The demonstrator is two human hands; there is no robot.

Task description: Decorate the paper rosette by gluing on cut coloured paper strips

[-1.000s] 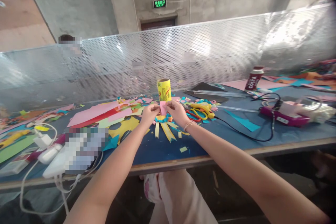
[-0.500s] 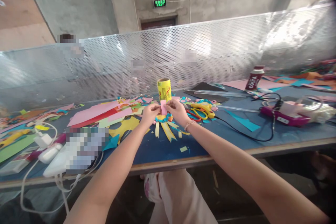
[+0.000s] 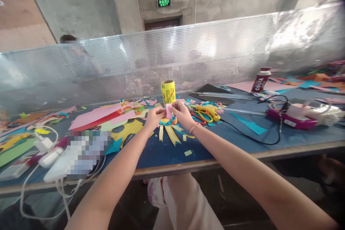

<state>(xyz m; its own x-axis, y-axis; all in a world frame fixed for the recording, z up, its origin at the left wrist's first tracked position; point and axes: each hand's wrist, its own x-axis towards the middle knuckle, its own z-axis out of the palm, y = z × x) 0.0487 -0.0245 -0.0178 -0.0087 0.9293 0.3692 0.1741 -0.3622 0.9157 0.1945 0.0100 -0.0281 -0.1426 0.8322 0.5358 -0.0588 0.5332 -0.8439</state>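
Between my two hands is a small pink paper strip (image 3: 168, 111), held upright above the table. My left hand (image 3: 155, 118) pinches its left side, and my right hand (image 3: 182, 112) pinches its right side near the top. Just below lies a paper rosette (image 3: 170, 134) with a blue ruffled edge and yellow-and-white ribbon-like tails; my hands partly cover it. Directly behind the strip stands a yellow-wrapped roll (image 3: 169, 92). To the right of my right hand are a yellow glue gun (image 3: 208, 110) and scissors (image 3: 198, 118) with red handles.
Pink and red paper sheets (image 3: 94, 116) and many scraps spread to the left. A white power bank or device (image 3: 58, 167) with cables sits front left. A Costa bottle (image 3: 261, 79) and a magenta power strip (image 3: 293, 119) stand right. A perforated metal screen (image 3: 113, 68) runs behind.
The pink strip has turned and shifted slightly between my fingers. Both hands stay in nearly the same place, and the things on the table have not moved.
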